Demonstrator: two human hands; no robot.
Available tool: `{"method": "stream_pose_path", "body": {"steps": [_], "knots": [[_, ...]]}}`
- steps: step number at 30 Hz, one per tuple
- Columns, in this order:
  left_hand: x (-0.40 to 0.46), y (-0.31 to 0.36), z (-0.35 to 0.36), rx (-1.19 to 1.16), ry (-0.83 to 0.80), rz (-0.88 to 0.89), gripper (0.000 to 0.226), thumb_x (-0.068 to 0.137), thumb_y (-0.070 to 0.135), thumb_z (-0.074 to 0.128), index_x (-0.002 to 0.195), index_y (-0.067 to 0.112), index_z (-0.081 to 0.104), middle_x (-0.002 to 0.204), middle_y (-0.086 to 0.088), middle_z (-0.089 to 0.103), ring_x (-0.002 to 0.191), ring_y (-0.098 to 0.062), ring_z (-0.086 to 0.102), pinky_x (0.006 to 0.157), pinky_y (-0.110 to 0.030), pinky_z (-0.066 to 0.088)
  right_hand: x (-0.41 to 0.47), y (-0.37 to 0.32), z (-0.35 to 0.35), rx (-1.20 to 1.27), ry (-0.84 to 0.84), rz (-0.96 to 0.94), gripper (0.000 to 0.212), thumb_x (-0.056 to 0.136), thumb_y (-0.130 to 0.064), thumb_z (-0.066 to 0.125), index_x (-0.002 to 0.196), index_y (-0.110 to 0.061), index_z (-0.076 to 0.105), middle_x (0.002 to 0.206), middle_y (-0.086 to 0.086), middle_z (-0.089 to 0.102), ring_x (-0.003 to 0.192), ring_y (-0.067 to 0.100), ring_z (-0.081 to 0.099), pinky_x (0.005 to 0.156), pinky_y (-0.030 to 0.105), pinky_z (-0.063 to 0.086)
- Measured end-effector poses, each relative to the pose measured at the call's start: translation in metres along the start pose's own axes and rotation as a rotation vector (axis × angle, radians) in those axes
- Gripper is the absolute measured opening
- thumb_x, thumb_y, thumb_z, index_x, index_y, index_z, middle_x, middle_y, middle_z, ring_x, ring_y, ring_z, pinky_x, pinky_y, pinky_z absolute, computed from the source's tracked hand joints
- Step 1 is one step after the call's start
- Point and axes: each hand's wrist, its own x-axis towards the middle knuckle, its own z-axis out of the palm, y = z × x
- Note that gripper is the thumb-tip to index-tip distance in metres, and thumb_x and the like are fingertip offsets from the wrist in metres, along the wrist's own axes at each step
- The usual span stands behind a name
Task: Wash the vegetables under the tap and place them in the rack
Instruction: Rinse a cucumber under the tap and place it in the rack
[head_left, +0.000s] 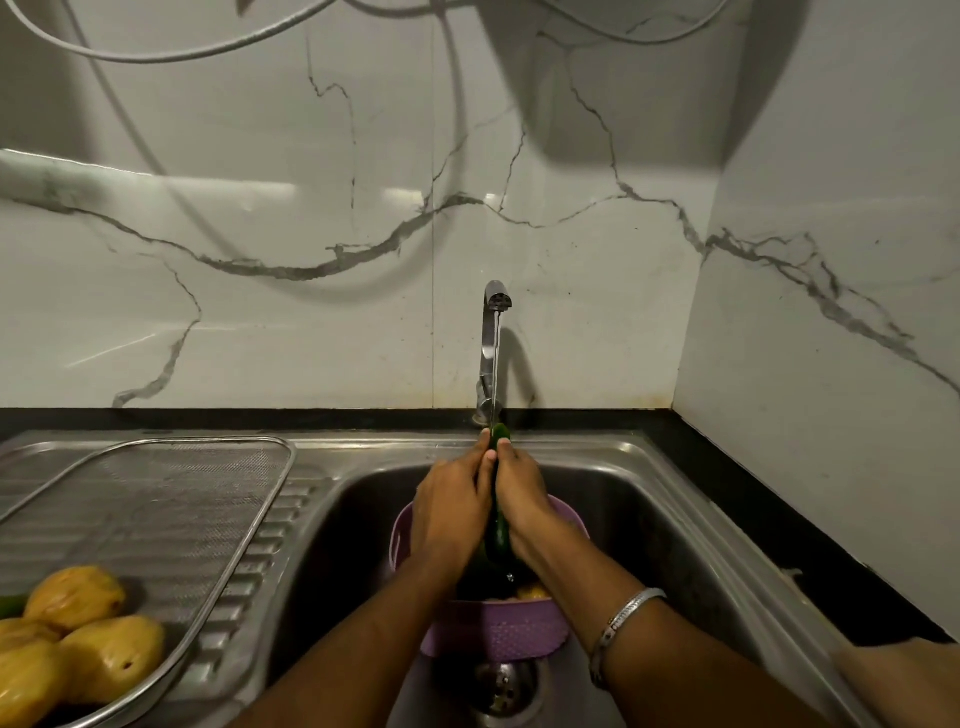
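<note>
A long dark green vegetable stands nearly upright over the sink, its top end under the thin stream from the steel tap. My left hand grips it from the left and my right hand grips it from the right, fingers wrapped round it. Below the hands a purple plastic colander sits in the sink bowl, with something yellow showing inside. The wire mesh rack lies on the drainboard at left, with several yellow vegetables at its near end.
The steel sink bowl has its drain just in front of the colander. A black counter edge runs behind and to the right. The marble wall stands close behind the tap and at right. A white cable hangs above.
</note>
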Motion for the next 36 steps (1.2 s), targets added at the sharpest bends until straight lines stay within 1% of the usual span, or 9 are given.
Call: {"method": "stream_pose_path", "body": {"steps": [3, 7, 13, 15, 20, 24, 27, 32, 36], "knots": [[0.004, 0.010, 0.004, -0.003, 0.027, -0.002, 0.039, 0.107, 0.043, 0.037, 0.146, 0.045, 0.037, 0.079, 0.011, 0.055, 0.084, -0.007, 0.055, 0.073, -0.026, 0.045, 0.006, -0.004, -0.005, -0.085, 0.052, -0.076, 0.048, 0.109, -0.047, 0.032, 0.108, -0.016, 0.069, 0.096, 0.007, 0.072, 0.090, 0.020, 0.068, 0.071, 0.030, 0.052], [0.009, 0.006, 0.006, -0.136, 0.072, -0.043, 0.034, 0.105, 0.042, 0.043, 0.129, 0.032, 0.065, 0.091, 0.008, 0.065, 0.086, -0.004, 0.059, 0.081, -0.032, 0.055, 0.010, -0.003, -0.013, -0.169, 0.060, -0.066, 0.054, 0.109, -0.049, 0.030, 0.109, -0.012, 0.069, 0.090, 0.007, 0.070, 0.083, 0.020, 0.067, 0.062, 0.029, 0.049], [0.025, 0.000, 0.002, 0.118, -0.142, 0.170, 0.039, 0.107, 0.039, 0.035, 0.141, 0.028, 0.053, 0.146, 0.004, 0.038, 0.137, -0.013, 0.031, 0.115, -0.043, 0.035, 0.006, -0.001, -0.014, -0.283, 0.099, -0.030, 0.053, 0.107, -0.047, 0.033, 0.094, -0.009, 0.069, 0.079, 0.015, 0.073, 0.062, 0.025, 0.069, 0.055, 0.034, 0.057], [0.030, -0.002, 0.000, 0.202, -0.172, 0.216, 0.035, 0.108, 0.039, 0.031, 0.128, 0.026, 0.055, 0.134, 0.004, 0.050, 0.127, -0.014, 0.042, 0.107, -0.039, 0.038, 0.006, -0.002, -0.019, -0.470, 0.125, -0.151, 0.056, 0.105, -0.047, 0.030, 0.089, -0.010, 0.069, 0.070, 0.013, 0.071, 0.054, 0.024, 0.067, 0.053, 0.034, 0.057], [0.040, -0.003, 0.000, 0.081, -0.283, 0.127, 0.033, 0.107, 0.030, 0.038, 0.080, 0.024, 0.057, 0.080, 0.002, 0.061, 0.073, -0.012, 0.055, 0.073, -0.036, 0.046, -0.001, -0.001, -0.036, -1.029, 0.197, -0.507, 0.053, 0.101, -0.047, 0.027, 0.094, -0.015, 0.069, 0.096, 0.010, 0.071, 0.085, 0.027, 0.067, 0.079, 0.040, 0.055], [0.049, -0.008, 0.007, -0.281, -0.323, -0.250, 0.044, 0.107, 0.027, 0.038, 0.068, 0.015, 0.054, 0.064, -0.007, 0.055, 0.059, -0.018, 0.050, 0.063, -0.044, 0.046, -0.007, -0.001, -0.040, -1.197, 0.255, -0.685, 0.055, 0.106, -0.043, 0.027, 0.093, -0.012, 0.070, 0.097, 0.015, 0.071, 0.092, 0.035, 0.067, 0.082, 0.042, 0.050], [0.046, 0.003, 0.005, -0.573, -0.309, -0.535, 0.053, 0.109, 0.046, 0.032, 0.076, 0.014, 0.058, 0.064, -0.006, 0.057, 0.056, -0.016, 0.054, 0.051, -0.028, 0.044, -0.004, 0.000, -0.033, -1.131, 0.274, -0.668, 0.057, 0.106, -0.044, 0.026, 0.087, -0.012, 0.068, 0.089, 0.013, 0.070, 0.084, 0.033, 0.067, 0.078, 0.041, 0.053], [0.036, 0.001, 0.006, -0.489, -0.210, -0.091, 0.037, 0.107, 0.042, 0.040, 0.099, 0.014, 0.061, 0.080, -0.003, 0.061, 0.069, -0.006, 0.057, 0.064, -0.021, 0.046, 0.008, -0.010, -0.025, -0.462, 0.097, -0.234, 0.056, 0.108, -0.035, 0.027, 0.079, -0.005, 0.063, 0.058, 0.008, 0.063, 0.042, 0.020, 0.056, 0.045, 0.025, 0.047], [0.029, -0.002, 0.008, -0.726, -0.393, -0.147, 0.028, 0.107, 0.043, 0.038, 0.121, 0.022, 0.050, 0.076, -0.005, 0.056, 0.058, -0.015, 0.060, 0.053, -0.030, 0.054, 0.004, -0.012, -0.031, -0.162, -0.142, 0.055, 0.057, 0.106, -0.043, 0.030, 0.079, -0.004, 0.063, 0.053, 0.010, 0.056, 0.036, 0.021, 0.044, 0.042, 0.024, 0.040]]}}
